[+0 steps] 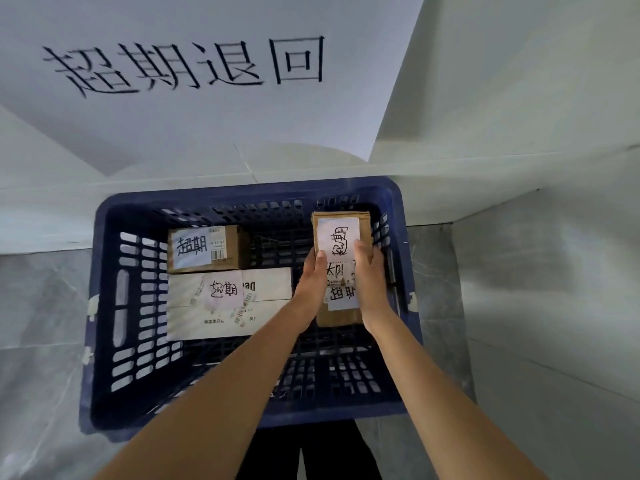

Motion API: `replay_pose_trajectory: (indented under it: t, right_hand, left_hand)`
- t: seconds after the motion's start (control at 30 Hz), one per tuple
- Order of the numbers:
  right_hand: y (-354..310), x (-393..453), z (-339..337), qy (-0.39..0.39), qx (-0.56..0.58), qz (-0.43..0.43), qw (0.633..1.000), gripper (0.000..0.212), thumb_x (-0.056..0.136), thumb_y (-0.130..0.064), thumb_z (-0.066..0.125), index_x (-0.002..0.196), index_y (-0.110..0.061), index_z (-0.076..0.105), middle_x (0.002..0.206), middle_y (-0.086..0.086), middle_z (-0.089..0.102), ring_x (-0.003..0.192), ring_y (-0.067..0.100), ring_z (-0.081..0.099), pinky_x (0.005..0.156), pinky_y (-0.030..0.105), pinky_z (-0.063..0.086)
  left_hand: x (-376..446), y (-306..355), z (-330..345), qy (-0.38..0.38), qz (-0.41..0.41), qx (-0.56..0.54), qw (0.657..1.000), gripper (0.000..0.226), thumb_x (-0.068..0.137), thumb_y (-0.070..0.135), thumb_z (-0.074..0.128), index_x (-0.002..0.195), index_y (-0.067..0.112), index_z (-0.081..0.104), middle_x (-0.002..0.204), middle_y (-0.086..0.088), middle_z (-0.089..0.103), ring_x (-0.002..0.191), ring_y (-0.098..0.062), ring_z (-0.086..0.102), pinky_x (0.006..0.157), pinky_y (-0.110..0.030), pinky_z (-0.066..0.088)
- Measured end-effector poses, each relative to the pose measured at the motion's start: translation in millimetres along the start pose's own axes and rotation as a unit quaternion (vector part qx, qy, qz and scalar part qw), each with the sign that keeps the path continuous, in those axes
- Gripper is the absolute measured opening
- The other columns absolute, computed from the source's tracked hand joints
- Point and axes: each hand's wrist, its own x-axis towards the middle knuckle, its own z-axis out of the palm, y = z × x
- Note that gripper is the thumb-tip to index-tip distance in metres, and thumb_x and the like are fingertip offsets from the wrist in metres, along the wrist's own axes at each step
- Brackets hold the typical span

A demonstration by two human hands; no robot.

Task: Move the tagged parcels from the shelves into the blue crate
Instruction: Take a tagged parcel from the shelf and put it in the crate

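Both hands reach down into the dark blue slotted plastic crate, which sits on a grey marbled floor below a white sheet bearing large black handwritten characters. Between them they hold a narrow brown cardboard parcel with a white handwritten tag on its top face. The left hand clasps its left edge with the thumb laid over the top, and the right hand clasps the right edge the same way. The parcel's long axis runs away from the person, its far end pointing at the crate's far wall, over the right side of the crate. Directly under it, nearer the person, lies another brown tagged parcel, also lengthwise.

On the left of the crate floor a squat brown cardboard box with a white tag lies with its long side across the crate. Just beside it, nearer the person, lies a flat white carton with a tag and barcode stickers, also crosswise.
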Motion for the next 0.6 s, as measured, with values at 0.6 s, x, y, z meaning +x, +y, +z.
replay_pose_trajectory:
  t: [0.6]
  right_hand:
    - [-25,-65,-2,0.090,-0.312,-0.149,0.934,0.068,0.100,-0.053,0.028,0.156,-0.014,0.020,0.161,0.004,0.025,0.148,0.017,0.022,0.120,0.036,0.024]
  left_hand:
    - [-43,33,-2,0.016,0.021,0.058,0.998,0.062,0.100,0.056,0.020,0.154,0.032,0.003,0.162,0.000,0.013,0.148,-0.025,0.015,0.117,-0.042,0.018]
